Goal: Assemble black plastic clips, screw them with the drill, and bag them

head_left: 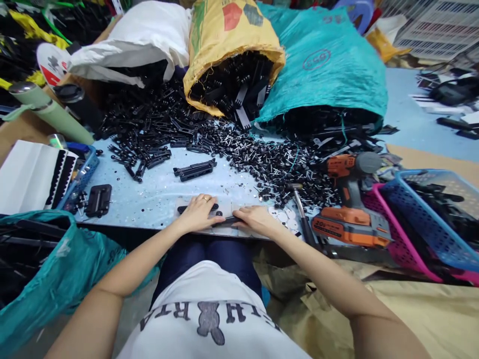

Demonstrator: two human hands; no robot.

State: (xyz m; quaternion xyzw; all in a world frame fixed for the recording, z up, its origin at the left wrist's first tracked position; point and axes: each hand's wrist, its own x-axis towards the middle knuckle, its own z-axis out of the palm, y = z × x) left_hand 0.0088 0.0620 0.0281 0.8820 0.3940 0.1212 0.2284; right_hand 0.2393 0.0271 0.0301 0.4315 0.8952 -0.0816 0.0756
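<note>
At the table's near edge, my left hand (pixel 199 213) is closed, its fingers and thumb on a slim black plastic part (pixel 220 220). My right hand (pixel 256 219) pinches the right end of that part, fingers bent over it. Part of the piece is hidden under the fingers. Another black strip (pixel 182 209) shows beside my left hand. Beyond my hands lie a pair of long black parts (pixel 195 170) side by side. A hammer (pixel 303 212) with a black handle rests to the right of my right hand, near several white discs (pixel 284 215).
An orange cordless drill (pixel 350 199) lies right, next to blue (pixel 437 214) and pink baskets (pixel 392 234). Piles of black parts (pixel 157 119) and pins (pixel 262 154) spread from white (pixel 149 25), yellow (pixel 235 30) and teal sacks (pixel 325 60). A blue basket (pixel 88 169) stands left.
</note>
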